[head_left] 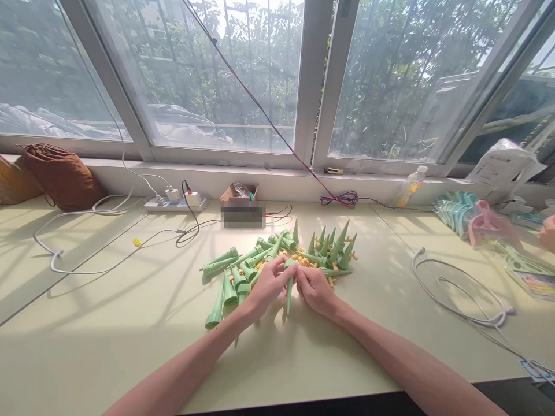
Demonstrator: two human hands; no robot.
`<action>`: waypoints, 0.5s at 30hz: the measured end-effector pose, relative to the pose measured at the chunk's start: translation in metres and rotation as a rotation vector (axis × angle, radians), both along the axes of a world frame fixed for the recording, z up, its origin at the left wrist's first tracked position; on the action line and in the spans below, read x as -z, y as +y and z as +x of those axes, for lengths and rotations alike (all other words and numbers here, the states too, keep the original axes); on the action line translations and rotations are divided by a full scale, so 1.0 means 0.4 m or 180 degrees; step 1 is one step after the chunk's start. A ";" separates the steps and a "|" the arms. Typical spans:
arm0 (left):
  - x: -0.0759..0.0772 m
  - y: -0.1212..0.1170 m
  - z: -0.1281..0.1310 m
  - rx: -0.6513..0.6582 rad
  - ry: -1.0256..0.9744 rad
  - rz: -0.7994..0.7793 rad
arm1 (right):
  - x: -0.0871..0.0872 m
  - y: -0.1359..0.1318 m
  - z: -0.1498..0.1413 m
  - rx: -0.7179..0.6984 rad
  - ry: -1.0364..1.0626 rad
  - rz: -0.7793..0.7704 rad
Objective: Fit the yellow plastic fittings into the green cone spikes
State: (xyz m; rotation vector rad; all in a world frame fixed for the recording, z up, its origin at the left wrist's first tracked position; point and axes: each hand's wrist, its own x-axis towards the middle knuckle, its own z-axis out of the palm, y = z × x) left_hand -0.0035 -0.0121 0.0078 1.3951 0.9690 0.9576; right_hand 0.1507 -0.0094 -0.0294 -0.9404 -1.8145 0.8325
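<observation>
A green plastic spike (289, 297) hangs point down between my two hands, its wide end up. My left hand (269, 282) is closed around that wide end, thumb on top. Pressed against the spike's right side, the fingers of my right hand (317, 290) are pinched together; whatever they hold is hidden. Loose green spikes (219, 263) lie to the left and behind my hands. Small yellow plastic fittings (303, 260) are scattered among them. Several more green spikes (336, 248) stand upright on their wide ends at the right of the pile.
Behind the pile are a small cardboard box (240, 193) and a power strip (176, 202). A coiled white cable (459, 312) lies right. Further right are plastic-wrapped hangers (459, 214), a bottle (410, 188) and another person's hand (548, 232). A brown bag (60, 176) sits far left.
</observation>
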 end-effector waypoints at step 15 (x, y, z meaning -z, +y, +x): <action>0.008 0.000 0.002 -0.0012 -0.0057 -0.0032 | -0.005 -0.004 0.001 0.0037 -0.0060 0.0000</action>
